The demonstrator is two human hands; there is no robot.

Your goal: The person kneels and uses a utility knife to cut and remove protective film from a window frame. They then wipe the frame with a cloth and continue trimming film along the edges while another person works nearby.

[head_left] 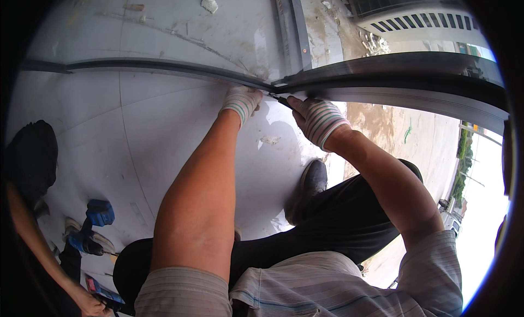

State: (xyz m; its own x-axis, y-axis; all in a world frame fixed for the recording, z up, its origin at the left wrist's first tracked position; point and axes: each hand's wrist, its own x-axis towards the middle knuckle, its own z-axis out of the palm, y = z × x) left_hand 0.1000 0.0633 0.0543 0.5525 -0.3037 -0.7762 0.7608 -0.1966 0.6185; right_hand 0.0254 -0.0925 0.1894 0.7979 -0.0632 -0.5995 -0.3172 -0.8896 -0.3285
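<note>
Both my hands wear white knit gloves with coloured stripes at the cuff and work at the corner where dark metal frame bars meet. My right hand (321, 121) is closed round a slim dark-handled tool (283, 102), its thin tip pointing left at the corner; the exact kind of tool is not clear. Just left of that tip, my left hand (241, 103) is up against the underside of the dark frame bar (164, 66). Its fingers are curled together, and whatever they may hold is hidden. The other frame bar (404, 83) runs off to the right.
A blue cordless drill (82, 241) stands on the pale floor at left, near another person's hand (91, 304). Beyond the frame lie a whitish lump (209, 4) and scattered debris. A slotted white panel (420, 22) is at far right. My shoe (314, 178) is below my hands.
</note>
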